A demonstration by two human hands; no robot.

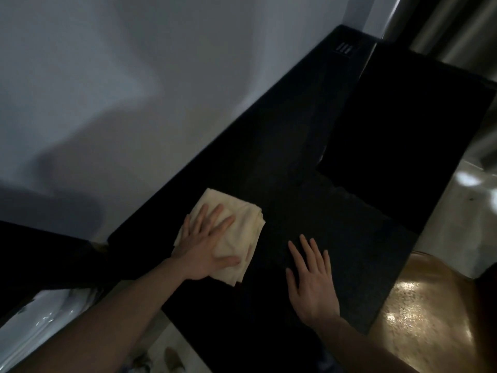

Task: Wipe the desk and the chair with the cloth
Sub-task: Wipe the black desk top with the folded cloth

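A folded cream cloth lies on the black desk, near its wall-side edge. My left hand presses flat on the cloth, fingers spread, covering its left half. My right hand rests flat on the bare desk top to the right of the cloth, fingers apart, holding nothing. A shiny brown chair shows at the lower right, beside the desk's near edge.
A white wall runs along the desk's far side. A darker black panel covers the desk's right part. A small vent or socket plate sits at the far corner. Grey curtain hangs top right. Pale floor lies right.
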